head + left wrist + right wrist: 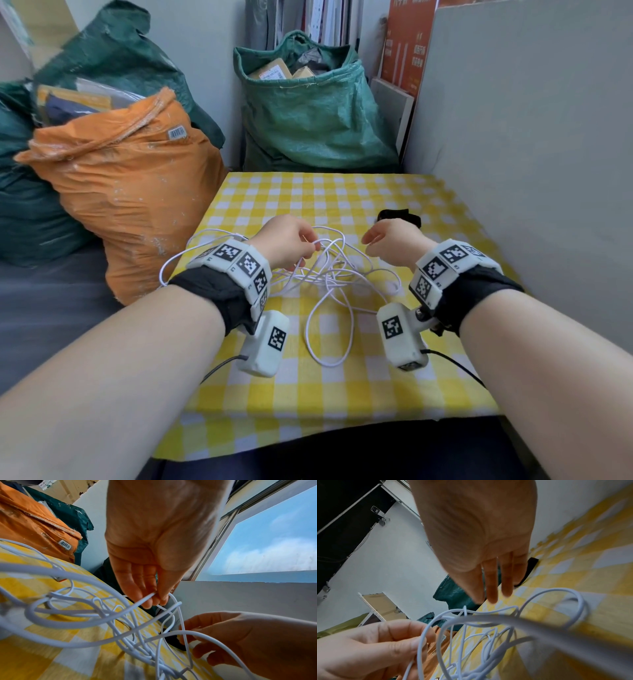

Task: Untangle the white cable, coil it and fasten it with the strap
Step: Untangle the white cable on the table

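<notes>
A tangled white cable (329, 276) lies in loose loops on the yellow checked tablecloth (342, 397). My left hand (310, 248) pinches one strand between thumb and fingertips and holds it lifted above the heap; the pinch also shows in the left wrist view (152, 599). To the right of the tangle hovers my right hand (370, 241), fingers relaxed and holding nothing, with its straight fingers (492, 588) above the loops. The black strap (399, 216) lies on the cloth just beyond the right hand. One cable loop hangs over the table's left edge.
An orange sack (130, 192) stands close against the table's left side. A green sack (308, 113) of parcels stands behind the far edge. A grey board (531, 154) walls off the right side. The cloth's near part bears only one cable loop.
</notes>
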The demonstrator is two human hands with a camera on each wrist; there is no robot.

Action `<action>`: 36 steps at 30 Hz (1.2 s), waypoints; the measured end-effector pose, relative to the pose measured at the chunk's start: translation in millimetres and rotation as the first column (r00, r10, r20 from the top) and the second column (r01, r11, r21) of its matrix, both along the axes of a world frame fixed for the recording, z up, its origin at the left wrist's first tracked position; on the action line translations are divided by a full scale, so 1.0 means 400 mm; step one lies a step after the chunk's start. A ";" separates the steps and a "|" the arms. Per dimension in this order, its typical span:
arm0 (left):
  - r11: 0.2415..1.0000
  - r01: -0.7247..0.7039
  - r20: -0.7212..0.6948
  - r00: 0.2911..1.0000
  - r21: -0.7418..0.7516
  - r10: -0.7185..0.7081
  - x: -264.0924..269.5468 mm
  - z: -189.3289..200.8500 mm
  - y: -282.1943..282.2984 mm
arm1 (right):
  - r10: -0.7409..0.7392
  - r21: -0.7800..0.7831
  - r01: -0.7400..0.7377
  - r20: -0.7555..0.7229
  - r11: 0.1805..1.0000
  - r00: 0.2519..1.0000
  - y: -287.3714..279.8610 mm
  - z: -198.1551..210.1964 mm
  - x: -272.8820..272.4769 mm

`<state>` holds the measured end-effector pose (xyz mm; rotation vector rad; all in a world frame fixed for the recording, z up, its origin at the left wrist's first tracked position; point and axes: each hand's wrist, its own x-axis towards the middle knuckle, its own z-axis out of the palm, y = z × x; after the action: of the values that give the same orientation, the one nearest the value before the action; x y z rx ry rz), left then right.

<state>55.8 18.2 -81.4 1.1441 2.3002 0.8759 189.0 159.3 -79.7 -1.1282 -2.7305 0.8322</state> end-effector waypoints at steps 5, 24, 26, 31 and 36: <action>1.000 0.014 0.014 1.000 0.021 -0.015 0.011 0.014 0.004 | 0.196 -0.222 -0.194 -0.014 0.955 0.981 -0.034 0.008 0.001; 0.996 0.067 -0.193 0.978 -0.055 -0.076 0.017 0.119 -0.003 | -0.269 0.100 0.404 -0.599 0.909 0.754 0.024 0.140 0.027; 0.997 0.063 -0.192 0.979 -0.037 -0.069 0.014 0.126 -0.011 | -0.276 0.115 0.401 -0.554 0.909 0.785 0.021 0.136 0.030; 0.985 0.173 -0.272 0.949 0.025 -0.159 0.038 0.156 0.012 | 0.133 0.395 0.045 -0.413 0.918 0.901 -0.044 0.148 0.006; 0.956 0.144 -0.126 0.985 0.254 -0.115 0.042 0.164 0.026 | 0.273 0.334 -0.130 -0.429 0.934 0.861 -0.071 0.152 -0.016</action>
<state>72.6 28.7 -15.9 1.4716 2.2108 1.1173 182.5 130.9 -19.1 -0.4982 -2.4671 0.5882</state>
